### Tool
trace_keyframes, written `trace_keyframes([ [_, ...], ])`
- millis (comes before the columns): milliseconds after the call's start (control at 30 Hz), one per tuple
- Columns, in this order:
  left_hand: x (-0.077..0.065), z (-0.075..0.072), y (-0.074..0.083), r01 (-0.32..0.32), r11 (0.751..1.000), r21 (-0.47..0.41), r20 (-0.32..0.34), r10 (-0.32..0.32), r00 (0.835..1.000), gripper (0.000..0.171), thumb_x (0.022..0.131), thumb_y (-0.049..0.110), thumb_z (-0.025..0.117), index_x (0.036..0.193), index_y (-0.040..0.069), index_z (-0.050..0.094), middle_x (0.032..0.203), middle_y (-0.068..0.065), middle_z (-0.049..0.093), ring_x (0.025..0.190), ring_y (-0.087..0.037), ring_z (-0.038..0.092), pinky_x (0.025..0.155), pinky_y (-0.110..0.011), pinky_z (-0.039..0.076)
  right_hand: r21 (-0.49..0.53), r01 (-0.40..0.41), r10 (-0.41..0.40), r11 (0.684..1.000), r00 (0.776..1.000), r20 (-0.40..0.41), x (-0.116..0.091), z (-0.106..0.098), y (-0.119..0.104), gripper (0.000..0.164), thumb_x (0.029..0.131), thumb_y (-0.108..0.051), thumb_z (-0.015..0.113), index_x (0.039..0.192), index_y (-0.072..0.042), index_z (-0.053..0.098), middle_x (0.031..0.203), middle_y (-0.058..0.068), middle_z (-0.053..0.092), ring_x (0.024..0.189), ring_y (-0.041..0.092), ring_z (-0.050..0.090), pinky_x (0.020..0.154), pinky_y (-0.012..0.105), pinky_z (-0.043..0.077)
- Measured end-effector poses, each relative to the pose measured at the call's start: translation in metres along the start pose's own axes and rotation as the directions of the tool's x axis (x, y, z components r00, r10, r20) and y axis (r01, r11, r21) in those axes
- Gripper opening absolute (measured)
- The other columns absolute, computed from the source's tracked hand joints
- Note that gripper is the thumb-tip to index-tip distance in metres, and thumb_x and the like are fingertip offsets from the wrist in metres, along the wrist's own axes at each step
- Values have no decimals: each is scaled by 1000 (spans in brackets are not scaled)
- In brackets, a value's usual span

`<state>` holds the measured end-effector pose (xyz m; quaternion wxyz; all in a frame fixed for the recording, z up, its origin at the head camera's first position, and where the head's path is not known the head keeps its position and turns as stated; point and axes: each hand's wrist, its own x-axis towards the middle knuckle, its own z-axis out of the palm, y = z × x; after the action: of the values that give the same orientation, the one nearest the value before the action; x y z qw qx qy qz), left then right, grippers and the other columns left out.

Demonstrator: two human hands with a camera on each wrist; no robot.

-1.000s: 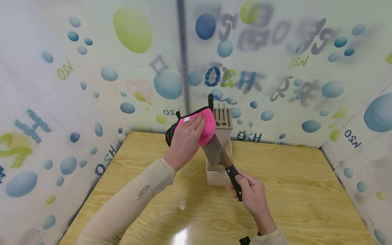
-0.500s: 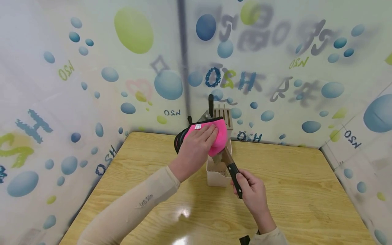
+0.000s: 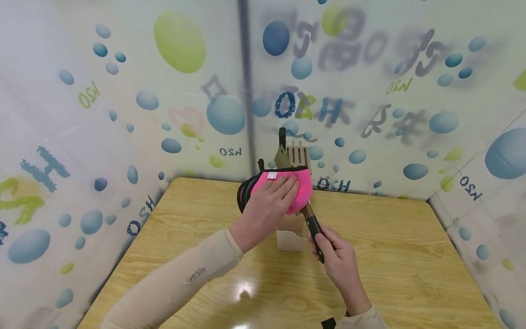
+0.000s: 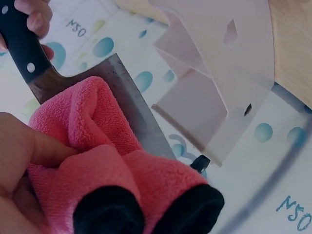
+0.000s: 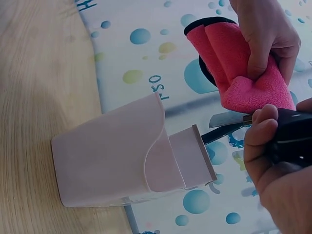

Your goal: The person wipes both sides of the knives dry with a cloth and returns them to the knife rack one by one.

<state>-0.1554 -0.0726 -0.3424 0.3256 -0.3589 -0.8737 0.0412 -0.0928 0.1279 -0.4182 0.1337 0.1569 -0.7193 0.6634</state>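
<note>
My right hand (image 3: 339, 260) grips a cleaver (image 3: 314, 230) by its black riveted handle, blade pointing up and away. A pink cloth (image 3: 304, 185) with black trim lies folded over the blade; in the left wrist view it wraps the part near the handle. My left hand (image 3: 269, 205) pinches the cloth, fingers flat on top and thumb underneath. Beyond the cloth the blade's far end shows, and in the left wrist view bare steel runs along one side. Most of the blade is covered in the head view.
Behind the hands a pale knife holder (image 5: 107, 151) with a slotted top stands on the wooden table (image 3: 394, 256). A black handle (image 3: 282, 137) sticks up from it. Patterned curtain walls (image 3: 370, 68) with bubbles and lettering enclose the table at the back and sides.
My left hand has slid the cloth down the blade to the right, toward the handle, so the blade's far end shows above it. My right hand has stayed nearly still.
</note>
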Motion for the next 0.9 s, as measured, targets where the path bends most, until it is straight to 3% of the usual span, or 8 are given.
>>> trace_keyframes([
  [333, -3, 1, 14, -66, 997, 43, 10, 66, 998, 42, 102, 16, 66, 141, 2, 62, 145, -13, 62, 134, -26, 60, 105, -35, 53, -59, 11, -12, 998, 1000, -14, 2, -4, 1, 29, 104, 5, 52, 127, 8, 68, 85, 0, 65, 63, 11, 57, 50, 27, 50],
  [633, -7, 1, 21, -98, 992, 81, 59, 93, 994, 45, 103, 22, 64, 144, 4, 60, 148, -12, 59, 136, -24, 58, 109, -34, 50, -94, 96, -98, 991, 995, -25, 3, -7, 3, 29, 100, 9, 57, 127, 11, 67, 81, 7, 60, 63, 9, 54, 50, 23, 47],
  [900, -9, -1, 30, -134, 984, 119, 92, 123, 988, 46, 101, 16, 66, 146, 6, 59, 150, -11, 57, 136, -24, 57, 110, -32, 49, -185, 69, -81, 980, 995, -55, 4, -10, 1, 31, 98, 6, 63, 128, 8, 68, 82, 5, 60, 65, 8, 52, 51, 24, 45],
])
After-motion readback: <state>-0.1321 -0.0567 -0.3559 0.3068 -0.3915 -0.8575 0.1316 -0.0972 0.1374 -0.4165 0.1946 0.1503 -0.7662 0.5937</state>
